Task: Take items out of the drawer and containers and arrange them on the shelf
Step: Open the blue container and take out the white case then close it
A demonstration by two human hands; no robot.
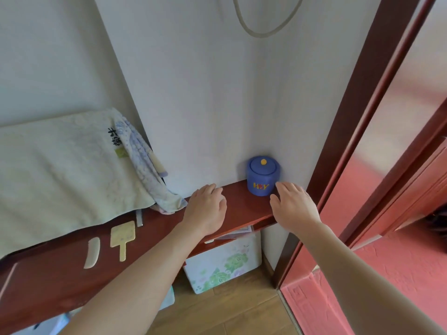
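A blue lidded jar [263, 176] with a yellow knob and "HEY" on its side stands on the dark red shelf [242, 204], against the wall near the right end. My right hand [294, 205] hovers just right of and in front of the jar, fingers spread, empty, its fingertips close to the jar's side. My left hand [208, 209] is over the shelf's bare middle, palm down, fingers apart, holding nothing.
A pale towel [65, 172] and a crumpled floral cloth [154, 184] cover the shelf's left part. A comb [92, 252] and a paddle-shaped brush [122, 236] lie on the red surface. A floral box [222, 264] sits below on the wooden floor. A red door frame [350, 131] rises at right.
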